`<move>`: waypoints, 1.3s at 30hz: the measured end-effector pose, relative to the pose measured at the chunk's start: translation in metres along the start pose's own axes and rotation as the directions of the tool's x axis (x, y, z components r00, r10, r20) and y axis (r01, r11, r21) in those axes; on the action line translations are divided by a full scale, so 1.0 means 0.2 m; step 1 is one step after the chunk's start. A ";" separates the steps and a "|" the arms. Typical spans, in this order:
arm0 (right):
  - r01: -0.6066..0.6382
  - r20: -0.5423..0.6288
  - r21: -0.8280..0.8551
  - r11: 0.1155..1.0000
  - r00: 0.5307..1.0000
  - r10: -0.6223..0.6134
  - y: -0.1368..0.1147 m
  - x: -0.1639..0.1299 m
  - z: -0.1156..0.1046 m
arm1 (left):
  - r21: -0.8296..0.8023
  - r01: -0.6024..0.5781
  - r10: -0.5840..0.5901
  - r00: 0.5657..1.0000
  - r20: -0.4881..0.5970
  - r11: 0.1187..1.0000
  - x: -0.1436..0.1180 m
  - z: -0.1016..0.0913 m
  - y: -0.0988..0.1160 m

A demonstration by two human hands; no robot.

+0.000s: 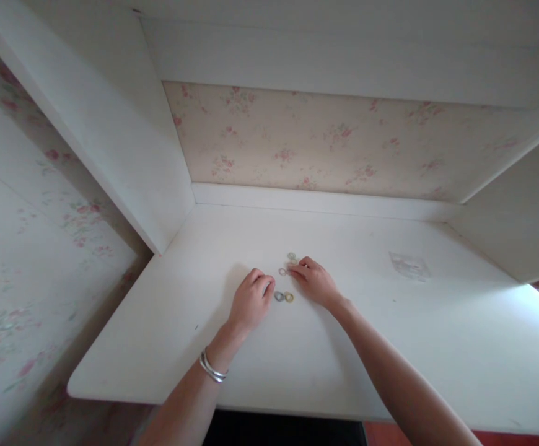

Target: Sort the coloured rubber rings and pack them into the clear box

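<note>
We see both forearms reaching forward over the white desk [204,347], palms down. The left hand [251,301] rests on the desk with its fingers curled under into a loose fist; whether it pinches anything we cannot tell. A silver bangle [212,368] circles that wrist. The right hand [315,283] lies flatter, fingers drawn together and pointing left, their tips touching or just beside a small pale ring [282,271]; we cannot tell whether it grips it.

Taking the right hand as our landmark: a grey ring [279,297] and a yellow ring [289,297] lie flat side by side just to its near left, between the two hands, the grey one closest to the left fingers. A greenish ring [292,256] sits just beyond the fingertips. Being round and flat, the rings show no long axis. Well to the right of the hand lies a small clear plastic bag [409,266].
</note>
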State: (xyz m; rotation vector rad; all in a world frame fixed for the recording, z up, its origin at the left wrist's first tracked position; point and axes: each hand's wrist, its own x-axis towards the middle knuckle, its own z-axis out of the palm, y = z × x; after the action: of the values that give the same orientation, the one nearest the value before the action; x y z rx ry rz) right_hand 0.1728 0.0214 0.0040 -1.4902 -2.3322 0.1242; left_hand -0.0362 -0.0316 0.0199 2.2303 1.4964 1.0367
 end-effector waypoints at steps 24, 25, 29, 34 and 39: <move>0.043 -0.250 0.190 0.981 0.968 0.006 -0.06 -0.36 -0.01 | -0.084 0.089 -0.085 0.995 0.055 0.992 0.01 0.04 -0.05; 0.054 -0.258 0.181 0.982 0.966 -0.005 -0.06 -0.36 -0.01 | -0.114 0.115 -0.108 0.992 0.069 0.987 0.01 0.04 -0.05; 0.081 -0.287 0.176 0.981 0.958 -0.028 -0.05 -0.35 -0.02 | -0.180 0.209 -0.188 0.974 0.123 0.961 0.03 0.05 -0.07; 0.104 -0.285 0.181 0.978 0.957 -0.049 -0.06 -0.36 -0.03 | -0.190 0.252 -0.229 0.964 0.135 0.949 0.04 0.05 -0.07; 0.101 -0.255 0.188 0.977 0.966 -0.051 -0.07 -0.36 -0.05 | -0.203 0.277 -0.250 0.957 0.150 0.939 0.04 0.04 -0.08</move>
State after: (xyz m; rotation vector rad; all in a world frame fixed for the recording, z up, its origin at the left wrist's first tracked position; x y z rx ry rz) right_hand 0.1916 -0.0503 -0.0015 -1.2399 -2.1052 0.1374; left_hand -0.0391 -0.0164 0.0082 1.8452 1.4954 0.9152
